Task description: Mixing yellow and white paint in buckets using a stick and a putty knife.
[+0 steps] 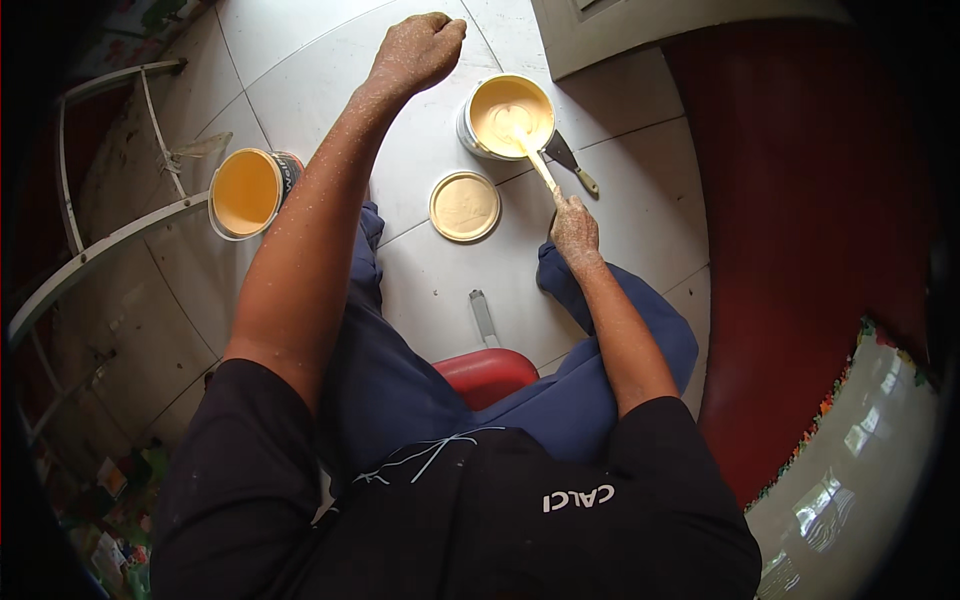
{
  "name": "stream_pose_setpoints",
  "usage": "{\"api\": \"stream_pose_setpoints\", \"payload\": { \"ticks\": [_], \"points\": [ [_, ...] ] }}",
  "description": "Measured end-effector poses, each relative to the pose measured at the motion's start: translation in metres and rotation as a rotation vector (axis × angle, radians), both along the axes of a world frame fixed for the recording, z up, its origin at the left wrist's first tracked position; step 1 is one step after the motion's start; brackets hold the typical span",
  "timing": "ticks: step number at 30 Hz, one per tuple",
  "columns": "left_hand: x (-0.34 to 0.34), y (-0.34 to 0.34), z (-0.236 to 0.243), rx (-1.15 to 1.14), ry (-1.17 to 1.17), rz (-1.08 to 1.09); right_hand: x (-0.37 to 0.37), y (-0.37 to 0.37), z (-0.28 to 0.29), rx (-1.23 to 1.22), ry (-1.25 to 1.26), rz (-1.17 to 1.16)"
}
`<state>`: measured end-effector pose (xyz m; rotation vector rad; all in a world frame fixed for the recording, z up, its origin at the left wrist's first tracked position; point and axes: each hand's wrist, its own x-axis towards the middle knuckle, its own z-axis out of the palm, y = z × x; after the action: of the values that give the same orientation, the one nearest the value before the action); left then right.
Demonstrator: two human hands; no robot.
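Observation:
My right hand is closed around a pale stirring stick. The stick's far end dips into thick pale-yellow paint or paste, which shows swirl marks, inside a white bucket. Beyond and left of that bucket, my left hand is raised in a fist; nothing sticks out of it. A round lid smeared with the same yellow lies on the floor just nearer than the bucket. Right of the bucket, a putty knife rests on the tiles, partly behind the stick.
At left stands a second yellow-lined bucket, partly behind my left forearm, next to a curved metal frame. Between my legs are a red seat and a grey strip-like object. A pale panel is at far right; a dark-red surface runs along the right.

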<state>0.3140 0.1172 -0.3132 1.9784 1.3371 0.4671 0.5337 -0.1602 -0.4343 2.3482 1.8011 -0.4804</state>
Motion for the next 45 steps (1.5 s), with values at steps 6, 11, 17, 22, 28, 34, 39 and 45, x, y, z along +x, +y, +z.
{"api": "stream_pose_setpoints", "payload": {
  "ticks": [6, 11, 17, 22, 28, 34, 39, 45],
  "points": [
    [0.005, -0.004, 0.024, -0.197, -0.043, 0.1, -0.004, -0.008, 0.038, -0.12, -0.023, -0.004],
    [0.007, -0.003, 0.023, -0.168, -0.022, 0.069, -0.001, -0.014, 0.063, -0.149, -0.042, -0.001],
    [0.009, -0.004, 0.02, -0.145, -0.049, 0.081, 0.001, -0.009, 0.095, -0.213, -0.079, -0.009],
    [0.005, -0.003, 0.015, -0.091, -0.025, 0.066, 0.009, -0.005, 0.124, -0.175, -0.085, -0.054],
    [0.018, -0.004, 0.004, 0.019, 0.007, -0.016, 0.04, -0.004, 0.076, 0.175, 0.248, -0.288],
    [0.019, -0.004, -0.001, -0.031, 0.005, -0.053, 0.021, 0.011, -0.004, 0.16, 0.88, -0.957],
    [0.012, -0.006, 0.003, -0.073, -0.018, -0.035, -0.003, 0.015, -0.038, 0.278, 1.058, -1.09],
    [0.014, -0.006, 0.003, -0.068, -0.027, -0.036, -0.008, 0.02, -0.067, 0.31, 1.1, -1.098]
  ]
}}
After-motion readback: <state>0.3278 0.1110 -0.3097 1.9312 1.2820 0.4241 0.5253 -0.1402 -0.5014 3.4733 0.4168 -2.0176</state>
